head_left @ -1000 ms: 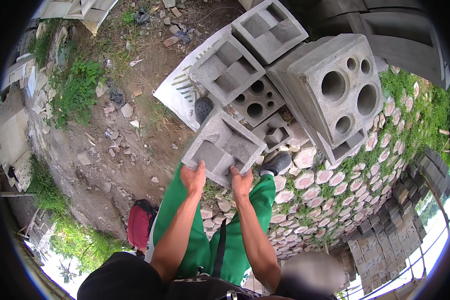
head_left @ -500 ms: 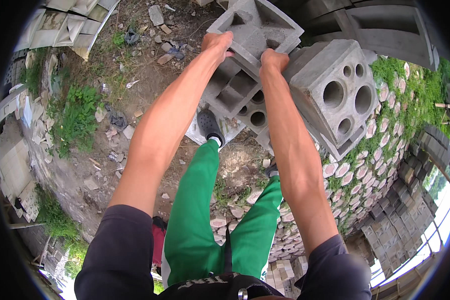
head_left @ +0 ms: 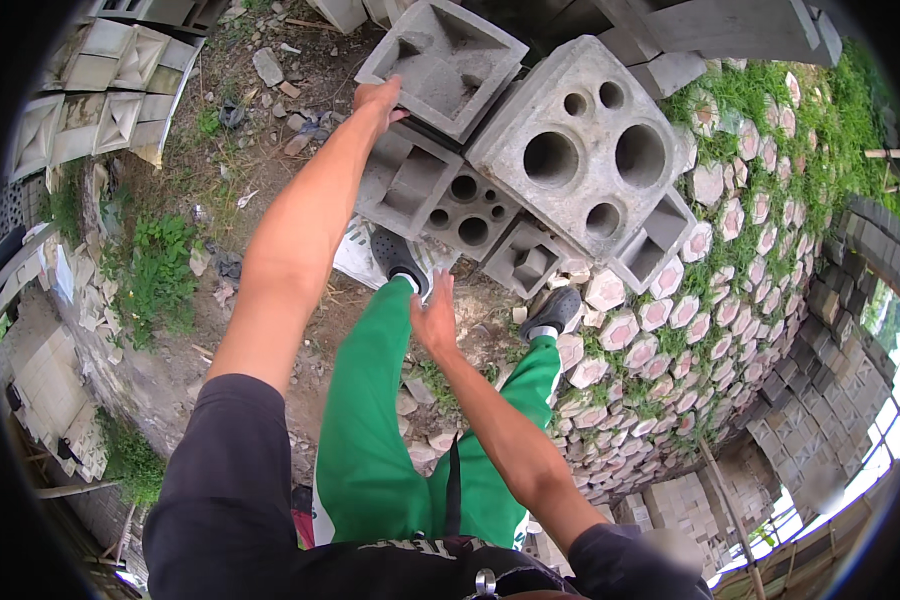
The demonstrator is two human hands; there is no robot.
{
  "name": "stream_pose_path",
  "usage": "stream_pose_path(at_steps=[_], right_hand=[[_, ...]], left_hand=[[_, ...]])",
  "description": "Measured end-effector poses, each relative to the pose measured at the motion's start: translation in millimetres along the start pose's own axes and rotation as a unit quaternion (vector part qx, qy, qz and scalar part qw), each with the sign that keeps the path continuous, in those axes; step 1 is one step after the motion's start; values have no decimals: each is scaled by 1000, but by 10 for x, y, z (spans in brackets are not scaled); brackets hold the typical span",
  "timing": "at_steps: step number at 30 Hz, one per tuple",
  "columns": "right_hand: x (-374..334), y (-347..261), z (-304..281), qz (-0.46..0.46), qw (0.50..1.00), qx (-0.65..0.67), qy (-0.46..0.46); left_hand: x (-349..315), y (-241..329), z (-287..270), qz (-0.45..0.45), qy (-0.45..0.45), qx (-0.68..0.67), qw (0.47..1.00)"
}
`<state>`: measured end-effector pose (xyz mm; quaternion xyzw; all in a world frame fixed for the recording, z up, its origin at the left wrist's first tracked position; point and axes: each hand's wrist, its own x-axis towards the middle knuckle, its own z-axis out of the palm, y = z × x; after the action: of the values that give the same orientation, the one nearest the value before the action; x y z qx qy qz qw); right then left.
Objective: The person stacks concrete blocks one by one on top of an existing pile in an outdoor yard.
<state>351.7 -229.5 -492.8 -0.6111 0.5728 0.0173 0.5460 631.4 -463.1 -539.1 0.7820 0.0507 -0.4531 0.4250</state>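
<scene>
Block (head_left: 428,92) open side up, your left hand (head_left: 378,98) at its edge

The block is at the top of your view, ahead of your feet, above and beyond the open block (head_left: 402,205) and just left of the large holed block (head_left: 602,92). Its recessed face points up at you. The outline is close to square, so you can pick no clear long axis; it sits turned like a diamond, one corner toward your shoes (head_left: 550,312), another to the left. The near-left edge slopes down to the right.

Your left fingers lie over that edge near the left corner, with the thumb against the side; you cannot tell whether they clamp the block or merely rest on it. Your right hand (head_left: 435,318) is off the blocks, its fingers loosely extended and holding nothing, beside your left trouser leg (head_left: 375,420).

The block's underside and whatever bears it are out of your sight, and its far corner meets the upper rim of the view. The block also covers part of the open block beneath. Your left fingertips are hard to make out. Your left foot partly covers the white sheet (head_left: 355,258). Your sleeve and trousers hide most of the red bag (head_left: 302,527).
</scene>
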Motion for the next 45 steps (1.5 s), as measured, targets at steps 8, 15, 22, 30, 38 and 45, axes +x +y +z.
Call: stream_pose_path(at_steps=[8, 15, 22, 30, 38, 45], right_hand=[[-1392, 1716, -1532, 219, 972, 60, 56], [-2342, 1978, -3614, 195, 926, 277, 168], [-3378, 2392, -4920, 197, 778, 444, 398], [-3900, 2776, -5466, 129, 599, 560, 558], [-3872, 3232, -6477, 159, 590, 514, 602], [-3216, 3712, -8210, 179, 602, 511, 587]], left_hand=[[-1837, -1670, -142, -18, -29, 158, 987], [-5058, -2105, 1368, 201, -298, 560, 746], [-7033, -1997, 3654, 244, -536, 453, 669], [-8087, -1754, 4875, 136, -693, 480, 521], [-8205, -1960, 5811, 2, -663, 601, 447], [-8394, -1336, 7635, 152, -735, 506, 425]])
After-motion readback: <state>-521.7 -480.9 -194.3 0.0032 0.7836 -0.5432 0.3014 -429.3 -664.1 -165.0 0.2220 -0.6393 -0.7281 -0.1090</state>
